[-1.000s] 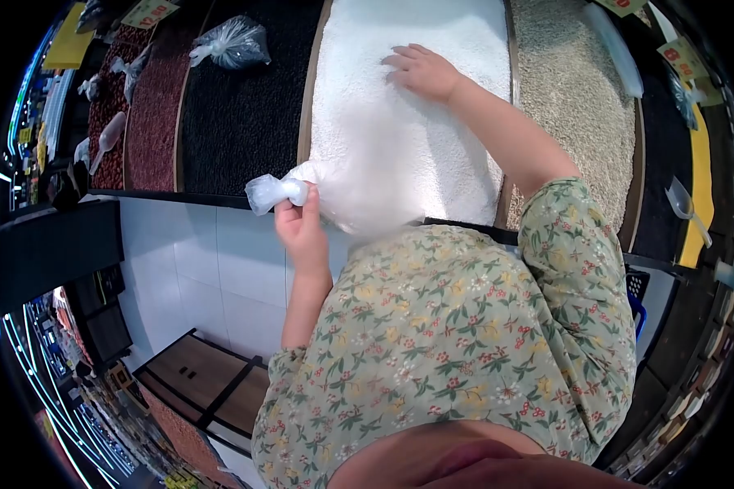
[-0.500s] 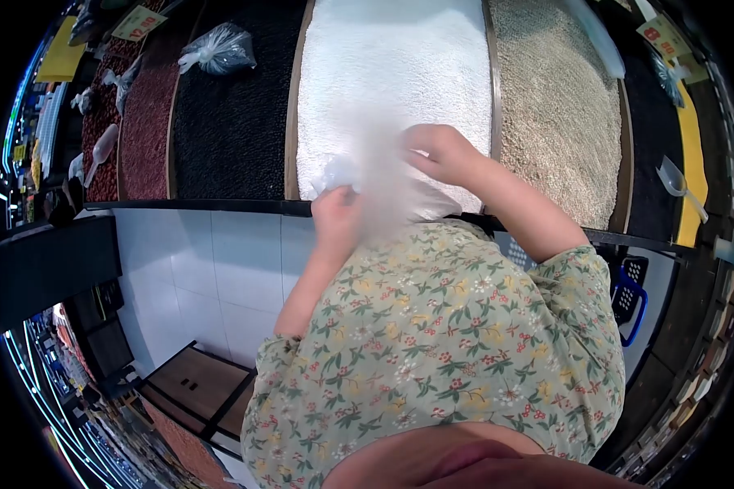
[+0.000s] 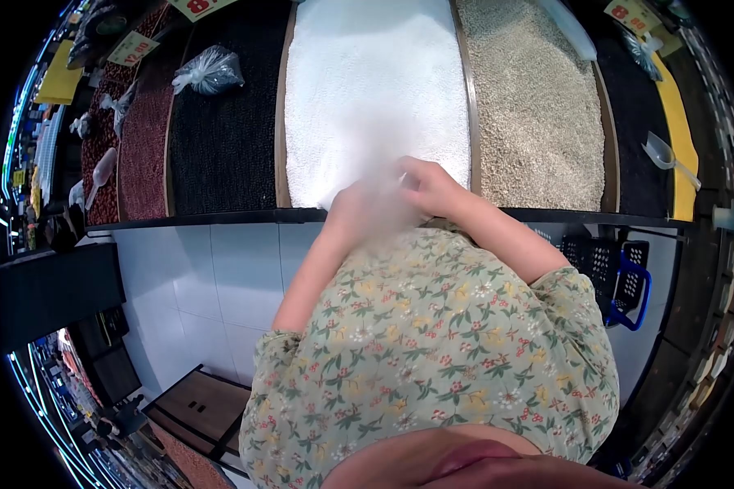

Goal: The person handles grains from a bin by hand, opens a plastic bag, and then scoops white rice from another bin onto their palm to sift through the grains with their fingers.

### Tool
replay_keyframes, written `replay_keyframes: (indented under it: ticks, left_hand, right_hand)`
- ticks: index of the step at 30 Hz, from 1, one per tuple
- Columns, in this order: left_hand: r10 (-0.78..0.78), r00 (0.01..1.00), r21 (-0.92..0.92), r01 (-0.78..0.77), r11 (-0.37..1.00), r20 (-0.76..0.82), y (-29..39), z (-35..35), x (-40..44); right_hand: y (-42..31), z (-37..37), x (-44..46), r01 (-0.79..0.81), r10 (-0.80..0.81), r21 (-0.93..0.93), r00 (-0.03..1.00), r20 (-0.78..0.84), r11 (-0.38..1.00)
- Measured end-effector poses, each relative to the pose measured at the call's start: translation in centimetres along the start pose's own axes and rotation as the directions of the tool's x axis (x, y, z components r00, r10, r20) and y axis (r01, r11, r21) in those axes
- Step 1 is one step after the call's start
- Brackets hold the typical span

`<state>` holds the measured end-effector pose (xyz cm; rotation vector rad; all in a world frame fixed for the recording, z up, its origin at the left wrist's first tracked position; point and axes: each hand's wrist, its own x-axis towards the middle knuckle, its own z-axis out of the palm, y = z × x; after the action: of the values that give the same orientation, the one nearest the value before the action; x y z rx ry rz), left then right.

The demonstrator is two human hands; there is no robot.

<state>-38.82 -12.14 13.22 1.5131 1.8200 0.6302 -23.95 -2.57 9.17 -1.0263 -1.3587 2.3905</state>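
My left hand (image 3: 349, 213) is at the front edge of a bin of white grains (image 3: 375, 73). A pale scrap of clear plastic bag (image 3: 327, 200) shows beside its knuckles. A hazy blurred patch covers most of its fingers. Close by on the right, my right hand (image 3: 434, 187) has its fingers curled in towards the left one. Whatever lies between the fingertips is lost in the haze. Both hands are in front of my body, over the bin's near edge.
Dark wooden dividers (image 3: 470, 98) part the white grains from beige grains (image 3: 538, 122) and black beans (image 3: 224, 147). A tied bag (image 3: 210, 70) lies on the black beans. Scoops (image 3: 659, 151) rest at the far right and left. A blue-handled basket (image 3: 632, 285) sits below the counter.
My hands have come closer together and lower, with the right hand moving down and left. The clear plastic beside my left hand shows less. The view has shifted slightly.
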Motion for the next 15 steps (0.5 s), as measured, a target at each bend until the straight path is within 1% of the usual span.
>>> replay_keyframes:
  ticks: [1, 2, 3, 4, 5, 6, 7, 8, 9, 10, 11, 12, 13, 14, 15]
  left_hand:
    - [0.009, 1.000, 0.004, -0.009, 1.000, -0.002, 0.0, 0.1, 0.0]
    - [0.004, 1.000, 0.079, -0.004, 0.997, -0.002, 0.0, 0.2, -0.1]
    - [-0.002, 1.000, 0.153, 0.002, 0.988, -0.002, 0.2, 0.3, -0.2]
    - [0.002, 1.000, 0.155, -0.001, 0.988, -0.004, 0.7, 0.2, -0.3]
    - [-0.027, 0.999, 0.162, 0.030, 0.986, -0.020, 1.3, 0.2, -0.4]
    - [-0.056, 0.998, 0.168, 0.061, 0.984, -0.035, 1.9, 0.0, -0.5]
    - [-0.055, 0.998, 0.169, 0.061, 0.984, -0.038, 2.6, -0.1, -0.5]
    - [-0.041, 0.999, 0.188, 0.039, 0.981, 0.007, 3.2, -0.4, -0.5]
    - [-0.028, 0.998, 0.205, 0.017, 0.979, 0.052, 3.5, -0.5, -0.6]
    - [-0.029, 0.998, 0.204, 0.019, 0.979, 0.048, 3.1, -0.5, -0.7]
    - [0.030, 0.999, 0.221, -0.039, 0.975, 0.042, 2.2, -0.2, -0.7]
    - [0.089, 0.995, 0.237, -0.096, 0.967, 0.039, 2.0, -0.2, -0.8]
    - [0.087, 0.996, 0.237, -0.093, 0.967, 0.036, 1.9, 0.0, -0.7]
    - [0.057, 0.996, 0.250, -0.072, 0.966, 0.066, 1.4, -0.8, -0.8]
    - [0.026, 0.995, 0.266, -0.050, 0.963, 0.095, 1.5, -0.7, -0.7]
  right_hand:
    - [0.1, 0.0, 0.0, 0.144, -0.152, -0.323, 0.988, 0.002, 0.935]
    - [0.2, 0.0, -0.1, 0.259, -0.290, -0.608, 0.956, 0.050, 0.750]
    - [0.3, 0.0, 0.0, 0.263, -0.296, -0.610, 0.954, 0.049, 0.748]
    - [0.3, -0.1, 0.0, 0.210, -0.259, -0.655, 0.966, 0.022, 0.726]
    - [0.3, -0.1, 0.1, 0.156, -0.223, -0.698, 0.975, -0.005, 0.699]
    - [0.4, 0.0, 0.0, 0.159, -0.226, -0.698, 0.974, -0.004, 0.698]
    - [0.4, -0.1, -0.1, 0.276, -0.321, -0.730, 0.943, 0.082, 0.625]
    - [0.4, 0.0, -0.2, 0.387, -0.406, -0.749, 0.898, 0.173, 0.537]
    - [0.4, 0.0, -0.1, 0.390, -0.405, -0.750, 0.897, 0.177, 0.535]
    - [0.3, 0.1, -0.1, 0.368, -0.372, -0.741, 0.912, 0.170, 0.562]
    - [0.3, 0.2, 0.0, 0.344, -0.339, -0.731, 0.927, 0.164, 0.589]
    - [0.4, 0.0, 0.2, 0.346, -0.338, -0.731, 0.926, 0.166, 0.588]
    - [0.8, -0.3, 0.6, 0.351, -0.337, -0.763, 0.923, 0.185, 0.543]
    - [0.9, 0.5, 1.2, 0.353, -0.333, -0.793, 0.921, 0.202, 0.497]
    - [0.6, 0.5, 1.0, 0.354, -0.331, -0.793, 0.921, 0.204, 0.496]
